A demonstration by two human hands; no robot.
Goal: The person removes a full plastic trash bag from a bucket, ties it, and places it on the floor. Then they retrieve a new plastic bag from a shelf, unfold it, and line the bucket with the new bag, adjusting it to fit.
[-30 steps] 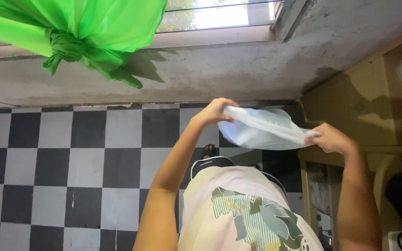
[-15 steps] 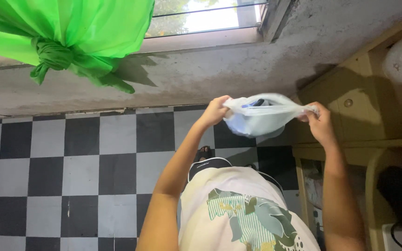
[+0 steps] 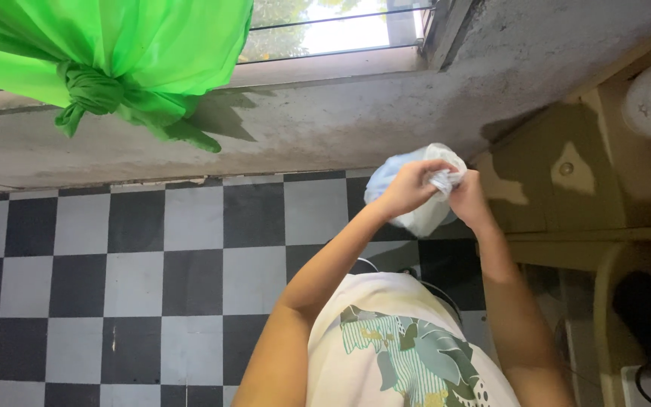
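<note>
Both hands have come together since a moment ago, bunching the mouth of the pale plastic bag (image 3: 416, 211). Left hand (image 3: 407, 186) and right hand (image 3: 467, 197) are closed tight on its gathered top, held above the checkered floor (image 3: 190, 256) beside the wooden cabinet (image 3: 566, 188).

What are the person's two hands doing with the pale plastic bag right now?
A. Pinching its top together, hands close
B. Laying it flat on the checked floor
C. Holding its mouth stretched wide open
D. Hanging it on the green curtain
A: the left hand and right hand meet at the gathered top of the plastic bag, held above the floor.
</note>
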